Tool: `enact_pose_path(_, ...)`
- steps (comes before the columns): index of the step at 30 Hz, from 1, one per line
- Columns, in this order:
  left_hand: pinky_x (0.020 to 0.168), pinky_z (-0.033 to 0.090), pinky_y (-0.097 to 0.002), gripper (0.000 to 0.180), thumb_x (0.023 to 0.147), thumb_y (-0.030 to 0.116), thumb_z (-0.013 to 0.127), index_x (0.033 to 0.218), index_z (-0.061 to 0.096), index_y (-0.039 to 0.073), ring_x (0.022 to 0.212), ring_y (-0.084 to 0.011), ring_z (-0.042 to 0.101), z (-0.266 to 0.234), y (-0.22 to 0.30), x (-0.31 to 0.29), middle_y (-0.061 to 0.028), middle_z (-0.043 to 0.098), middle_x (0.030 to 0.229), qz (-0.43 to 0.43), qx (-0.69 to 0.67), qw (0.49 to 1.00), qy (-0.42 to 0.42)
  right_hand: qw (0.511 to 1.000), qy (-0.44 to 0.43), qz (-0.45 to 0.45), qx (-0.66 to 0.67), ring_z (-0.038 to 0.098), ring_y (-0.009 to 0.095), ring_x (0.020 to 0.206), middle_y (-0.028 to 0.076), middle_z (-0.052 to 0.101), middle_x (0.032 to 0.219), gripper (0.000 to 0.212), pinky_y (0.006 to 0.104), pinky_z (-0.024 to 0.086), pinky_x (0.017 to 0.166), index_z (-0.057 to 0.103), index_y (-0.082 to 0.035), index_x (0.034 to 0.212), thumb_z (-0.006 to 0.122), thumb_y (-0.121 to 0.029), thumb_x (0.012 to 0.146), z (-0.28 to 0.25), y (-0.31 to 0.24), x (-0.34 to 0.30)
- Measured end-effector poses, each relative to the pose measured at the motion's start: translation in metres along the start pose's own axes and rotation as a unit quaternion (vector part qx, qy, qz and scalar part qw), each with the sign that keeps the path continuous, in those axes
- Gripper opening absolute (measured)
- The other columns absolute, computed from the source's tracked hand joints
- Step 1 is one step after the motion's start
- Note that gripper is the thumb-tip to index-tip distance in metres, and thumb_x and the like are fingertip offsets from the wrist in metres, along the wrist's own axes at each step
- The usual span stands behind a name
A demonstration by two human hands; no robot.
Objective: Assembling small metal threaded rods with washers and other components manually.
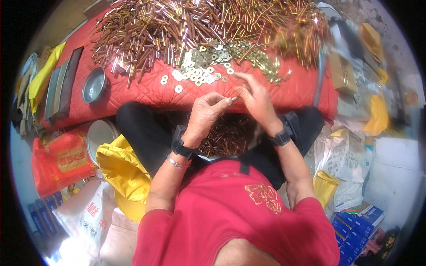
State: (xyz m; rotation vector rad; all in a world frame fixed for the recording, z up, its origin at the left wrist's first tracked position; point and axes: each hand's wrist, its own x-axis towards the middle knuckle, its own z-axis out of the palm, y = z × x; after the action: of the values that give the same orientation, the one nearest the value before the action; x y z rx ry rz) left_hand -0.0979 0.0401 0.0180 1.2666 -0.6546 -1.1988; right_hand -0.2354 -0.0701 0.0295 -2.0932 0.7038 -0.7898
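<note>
Head view: left hand [206, 113], thumb and forefinger together, seemingly pinching small piece [234, 99]. Piece between hands, just left of right hand [258, 103]; long axis too small to tell. Right thumb and forefinger apart; whether other fingers grip, cannot tell. Washers [199, 66] on red quilt [142, 95], ahead-left of right forefinger, nearer right hand.

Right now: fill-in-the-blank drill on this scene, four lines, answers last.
1. The round grey metal bowl rests on a quilted cloth coloured ____.
2. The heap of flat, round metal washers lies to the bowl's ____ in the picture.
3. The silver metal bracelet circles the forearm on the person's own ____ side.
4. The broad wristbands near the bare left hand and bare right hand are coloured ____.
Missing words: red; right; left; black.
</note>
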Motion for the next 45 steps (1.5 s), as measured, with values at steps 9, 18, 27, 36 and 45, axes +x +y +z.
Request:
enact_pose_path(9,0.043,0.024,-0.0174,0.017,0.085,0.025,0.07,0.083,0.066,0.009,0.049,-0.0005,0.039,-0.003,-0.001,0.001,0.0057,0.053,0.063,-0.017,-0.02,1.0,0.003,0.998,0.015,-0.04,0.037,0.06,0.02,0.069,0.011,0.059,0.077,0.039,0.0319,0.048,0.067,0.052,-0.004,0.125,0.062,-0.006,0.087,0.005,-0.001,0.0)
enact_pose_path(18,0.044,0.025,-0.0174,0.017,0.086,0.025,0.069,0.082,0.065,0.009,0.05,-0.001,0.039,-0.006,0.004,0.0,0.0061,0.052,0.064,-0.04,0.02,0.999,-0.006,0.997,0.016,-0.065,0.05,0.057,0.019,0.063,0.01,0.057,0.072,0.038,0.0316,0.048,0.064,0.053,-0.005,0.125,0.062,-0.009,0.088,0.008,-0.002,-0.003)
enact_pose_path(27,0.043,0.023,-0.0173,0.015,0.087,0.022,0.069,0.081,0.064,0.01,0.049,-0.0002,0.036,-0.01,0.002,0.001,0.0071,0.051,0.063,-0.079,-0.001,0.997,-0.01,0.997,-0.045,0.015,0.058,0.063,0.023,0.073,0.013,0.065,0.09,0.037,0.0336,0.05,0.071,0.054,-0.005,0.124,0.062,-0.011,0.087,0.004,0.0,-0.001)
enact_pose_path(36,0.051,0.033,-0.0187,0.018,0.089,0.025,0.066,0.082,0.066,0.008,0.057,-0.0034,0.046,-0.011,0.011,-0.003,0.0039,0.056,0.068,-0.089,0.042,0.994,-0.04,0.992,-0.062,0.087,0.063,0.064,0.024,0.075,0.014,0.064,0.085,0.031,0.0352,0.049,0.069,0.053,-0.009,0.124,0.052,-0.016,0.094,0.001,0.002,0.002)
enact_pose_path(45,0.082,0.045,-0.0317,0.026,0.089,0.026,0.062,0.094,0.068,0.001,0.094,-0.0204,0.059,-0.065,0.027,0.048,-0.0118,0.065,0.099,0.181,0.345,0.904,0.179,0.958,0.053,-0.09,-0.267,0.058,0.032,0.088,0.012,0.055,0.095,0.012,0.041,0.049,0.073,0.06,-0.006,0.093,0.06,-0.007,0.081,-0.001,0.067,0.064)
